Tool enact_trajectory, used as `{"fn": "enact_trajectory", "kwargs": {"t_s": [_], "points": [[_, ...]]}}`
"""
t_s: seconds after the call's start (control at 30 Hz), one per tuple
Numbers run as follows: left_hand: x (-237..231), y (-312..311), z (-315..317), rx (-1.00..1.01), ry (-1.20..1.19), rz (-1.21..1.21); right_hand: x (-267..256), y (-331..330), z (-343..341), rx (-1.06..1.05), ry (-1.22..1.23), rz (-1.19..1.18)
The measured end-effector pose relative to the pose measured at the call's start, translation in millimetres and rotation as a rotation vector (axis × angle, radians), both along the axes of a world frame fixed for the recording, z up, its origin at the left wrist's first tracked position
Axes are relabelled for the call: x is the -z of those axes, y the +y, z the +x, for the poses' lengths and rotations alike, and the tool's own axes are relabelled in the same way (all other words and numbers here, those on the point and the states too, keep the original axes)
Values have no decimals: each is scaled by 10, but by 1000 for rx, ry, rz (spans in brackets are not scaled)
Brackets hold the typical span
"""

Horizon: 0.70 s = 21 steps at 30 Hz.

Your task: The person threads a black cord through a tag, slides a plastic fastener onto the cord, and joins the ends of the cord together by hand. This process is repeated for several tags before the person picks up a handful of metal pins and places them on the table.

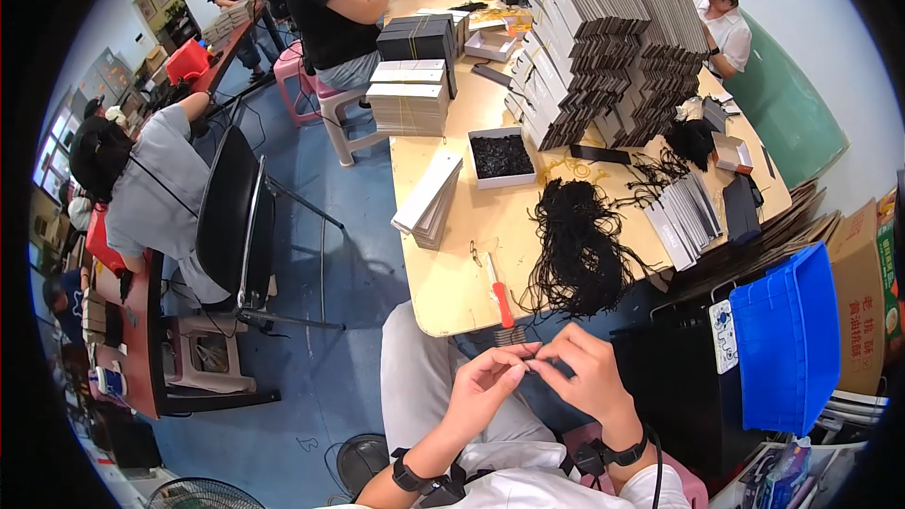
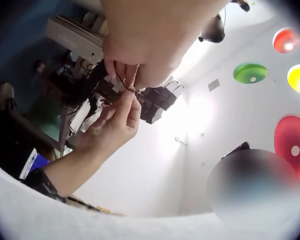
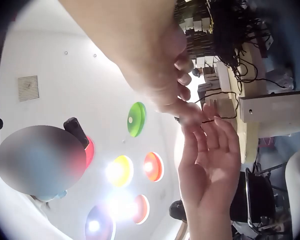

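Pinching a thin black cord (image 3: 222, 118): the left hand (image 1: 485, 388) and the right hand (image 1: 586, 379) are meeting fingertip to fingertip at lower centre of the head view. On each, thumb and forefinger are pressing on the cord with hardly any gap; the left's other fingers are lying loosely extended. Slack is looping at centre right of the right wrist view.

Handling, my judgement: probably working best when both pinches are sitting right at the tips, wrists are holding level, and the slack is hanging free rather than twisting or snagging.

Outward: beyond the hands, the table (image 1: 438, 292) is carrying a red-handled tool (image 1: 502, 304), just left of a heap of black cords (image 1: 577, 250). A white tray (image 1: 507, 183) at upper centre is holding small black pieces, too fine to identify.

Hard to make out: fingertips are hiding the gripped length; they are blurring in the right wrist view. The cord is barely showing in the head view, so cannot tell whether a knot is forming.
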<state>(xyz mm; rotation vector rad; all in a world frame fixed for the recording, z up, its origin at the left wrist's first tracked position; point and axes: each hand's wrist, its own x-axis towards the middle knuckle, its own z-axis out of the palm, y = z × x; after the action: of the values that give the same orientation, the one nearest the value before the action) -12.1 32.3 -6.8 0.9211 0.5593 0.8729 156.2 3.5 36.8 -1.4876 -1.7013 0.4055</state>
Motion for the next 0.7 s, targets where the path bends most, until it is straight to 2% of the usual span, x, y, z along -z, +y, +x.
{"fn": "enact_trajectory", "kwargs": {"t_s": [0.1,0.23,0.33,0.4,0.43,0.5,0.6,0.7], "points": [[-13,-18,10,-18,-5,-99,17,-109,17,-57,46,-38],[-50,-28,7,-22,-24,-91,100,-212,64,-80,184,-44],[-81,-15,-31,-32,-15,32,155,-260,154,-201,272,-101],[-99,-4,-68,33,-9,126,198,-278,219,-357,444,-221],[-105,6,-93,34,-9,126,225,-277,224,-356,445,-221],[-116,18,-136,156,113,289,258,-276,221,-235,747,-286],[-132,-2,-147,190,242,378,130,-179,164,-280,712,-285],[-160,-11,-149,206,312,415,216,-110,161,-335,676,-259]]}}
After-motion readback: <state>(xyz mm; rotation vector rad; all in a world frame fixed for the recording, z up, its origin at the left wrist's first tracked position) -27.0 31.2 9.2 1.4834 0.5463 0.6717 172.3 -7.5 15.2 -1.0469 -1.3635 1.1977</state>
